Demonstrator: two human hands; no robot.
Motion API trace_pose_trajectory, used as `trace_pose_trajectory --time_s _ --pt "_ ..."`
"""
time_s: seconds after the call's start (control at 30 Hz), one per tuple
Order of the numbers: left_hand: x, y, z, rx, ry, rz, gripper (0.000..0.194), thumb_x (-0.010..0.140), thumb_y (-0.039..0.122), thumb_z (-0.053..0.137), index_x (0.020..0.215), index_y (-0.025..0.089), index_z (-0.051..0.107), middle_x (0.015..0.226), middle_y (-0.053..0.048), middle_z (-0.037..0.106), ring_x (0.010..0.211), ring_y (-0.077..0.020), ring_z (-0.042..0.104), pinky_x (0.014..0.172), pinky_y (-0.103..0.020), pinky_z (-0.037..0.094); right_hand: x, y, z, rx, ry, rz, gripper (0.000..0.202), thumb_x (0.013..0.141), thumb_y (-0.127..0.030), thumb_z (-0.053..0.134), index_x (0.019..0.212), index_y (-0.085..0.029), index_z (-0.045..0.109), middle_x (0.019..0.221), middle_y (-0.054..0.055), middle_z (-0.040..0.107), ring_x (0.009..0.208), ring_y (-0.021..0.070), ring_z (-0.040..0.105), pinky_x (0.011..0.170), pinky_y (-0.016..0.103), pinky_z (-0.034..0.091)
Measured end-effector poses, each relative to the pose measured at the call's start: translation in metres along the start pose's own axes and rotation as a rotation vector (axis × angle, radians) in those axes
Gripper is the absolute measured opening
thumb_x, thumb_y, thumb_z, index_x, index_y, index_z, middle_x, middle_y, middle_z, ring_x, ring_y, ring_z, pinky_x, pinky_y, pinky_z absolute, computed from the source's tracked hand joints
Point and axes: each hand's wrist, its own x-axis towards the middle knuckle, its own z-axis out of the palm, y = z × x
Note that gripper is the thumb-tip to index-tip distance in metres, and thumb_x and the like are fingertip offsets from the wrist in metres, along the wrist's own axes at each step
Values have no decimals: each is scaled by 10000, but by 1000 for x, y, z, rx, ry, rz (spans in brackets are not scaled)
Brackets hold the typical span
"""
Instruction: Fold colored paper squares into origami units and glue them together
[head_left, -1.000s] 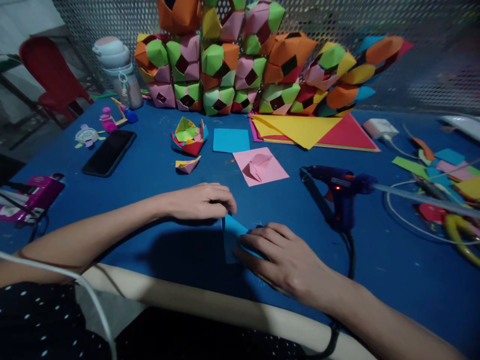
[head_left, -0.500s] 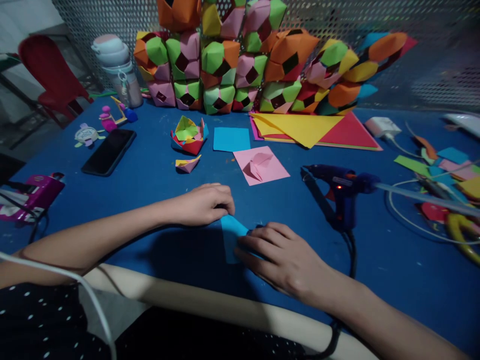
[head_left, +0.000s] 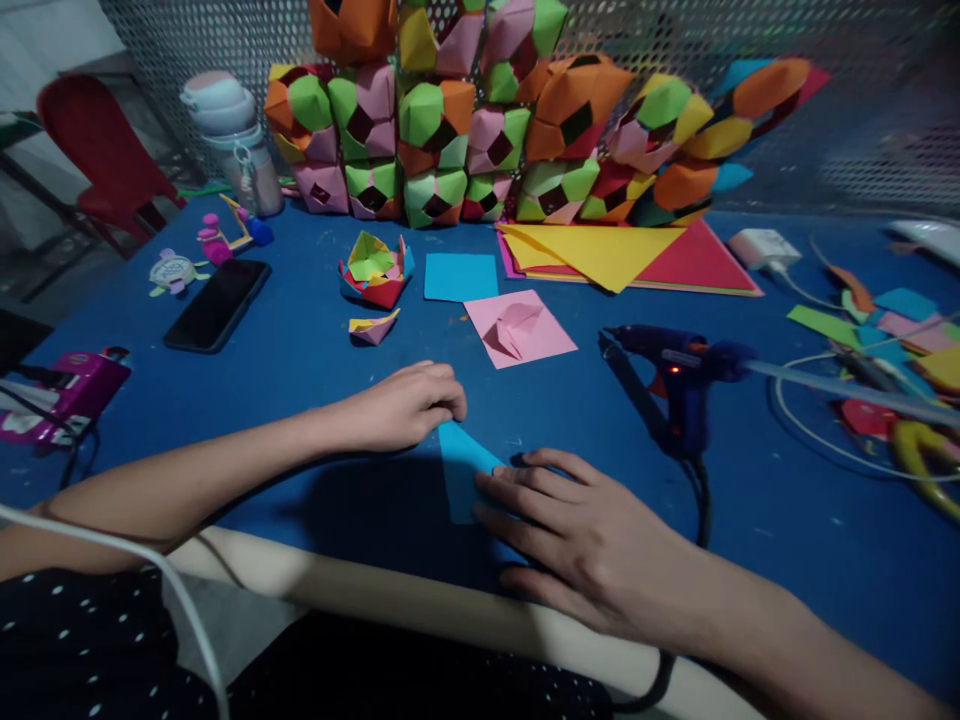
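A piece of blue paper, folded to a slanted edge, lies on the blue table near its front rim. My left hand is closed, with thumb and curled fingers pinching the paper's top corner. Flat over the paper's right side rests my right hand, its fingers spread and covering that part. Beyond the hands are a pink paper square with a folded piece on it, a flat blue paper, a small yellow and pink folded piece and a multicoloured paper assembly.
A glue gun with a lit red light stands at the right, its cable running toward me. Paper scraps and yellow-handled scissors lie farther right. At left are a phone and bottle. Stacked paper modules line the back.
My right hand has slid slightly right and toward me, its fingers spreading wider and uncovering more of the blue paper. My left hand stays at the corner.
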Motion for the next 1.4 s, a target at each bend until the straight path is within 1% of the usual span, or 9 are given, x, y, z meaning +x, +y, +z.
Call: trace_pose_trajectory --time_s 0.13,0.3,0.4,0.53,0.77,0.97,1.1,1.27,1.4 --pt "-1 1 2 138 7 -14 189 857 128 418 866 158 604 875 -52 572 859 -165 501 796 -294 389 -6 -7 2 -8 -21 45 436 854 -451 480 1147 -146 584 1179 133 601 1089 241 528 953 436 357" --pt "-13 28 27 327 222 82 253 882 133 343 1005 134 565 1111 -120 550 1029 -225 477 882 -379 405 -10 -14 6 0 -39 108 494 826 -456 520 1171 -105 570 1230 182 553 1153 285 488 938 448 403" --pt "-25 46 50 312 243 273 320 897 146 331 1168 45 468 1257 -187 485 1212 -238 397 1004 -355 368 -11 -15 9 76 -40 156 467 783 -435 582 1110 -102 602 1137 179 602 1119 294 502 923 450 428" --pt "-32 52 64 422 135 319 390 893 134 326 1252 -8 387 1282 -226 473 1240 -283 394 1026 -400 360 -12 -14 6 192 -78 196 521 747 -405 626 1162 -96 567 1168 173 576 1165 297 459 985 443 391" --pt "-29 49 57 645 92 299 346 885 130 365 1196 -1 445 1266 -239 488 1216 -279 434 1018 -406 362 -42 -20 -7 159 -202 204 696 779 -361 582 1363 -68 341 1395 191 350 1285 293 333 1031 455 342" --pt "-29 50 45 783 70 151 440 846 364 486 1095 3 520 1158 -273 546 1086 -342 532 876 -424 455 -58 -23 -20 49 -150 192 512 831 -326 521 1266 -59 484 1272 197 504 1167 287 494 931 421 458" --pt "-24 50 31 796 28 50 354 862 362 450 1041 73 551 1038 -189 597 927 -272 588 717 -349 487 -52 -16 -29 108 -31 258 312 890 -284 449 1119 -131 597 1084 126 656 988 224 617 895 378 472" --pt "-16 44 15 662 -24 -38 220 857 309 460 986 165 563 882 -76 580 789 -219 545 673 -344 424 -39 0 -32 230 15 369 246 909 -249 407 929 -172 639 788 76 669 777 182 618 727 336 485" --pt "-10 34 3 251 -10 -104 177 855 310 468 899 182 583 845 -32 570 768 -170 528 698 -309 390 -26 16 -29 311 106 538 232 899 -273 423 956 -159 618 829 83 647 793 185 594 702 331 471"
